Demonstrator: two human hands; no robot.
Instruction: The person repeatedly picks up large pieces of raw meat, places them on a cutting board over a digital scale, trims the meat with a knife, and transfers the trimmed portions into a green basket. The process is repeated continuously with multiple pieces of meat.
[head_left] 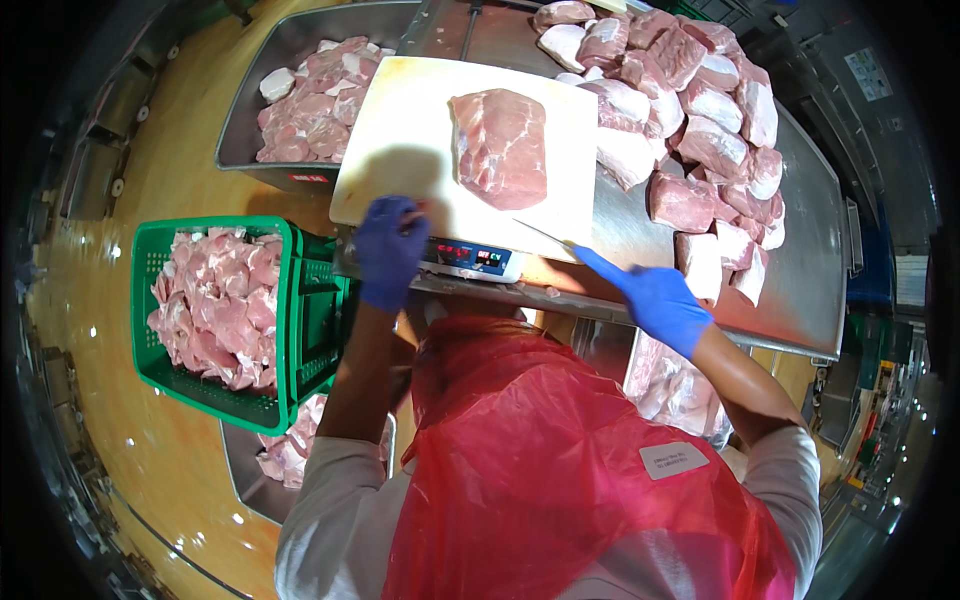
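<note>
Meat: pale pink block with whitish streaks, lying right of centre on the white board.
Knife: thin blade, slanting over the board's near right corner, tip near the meat.

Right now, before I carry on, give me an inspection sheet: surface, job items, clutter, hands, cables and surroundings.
Surface: steel table, white cutting board, digital scale display at the board's near edge.
Job items: raw meat slab on the board; meat pieces piled to its right.
Clutter: apparent small scrap near the table's front edge.
Hands: blue-gloved left hand near the scale, grip unclear; blue-gloved right hand holds a knife.
Cables: nothing seen.
Surroundings: green crate and metal bin on the left, both holding meat; yellowish floor.
</note>
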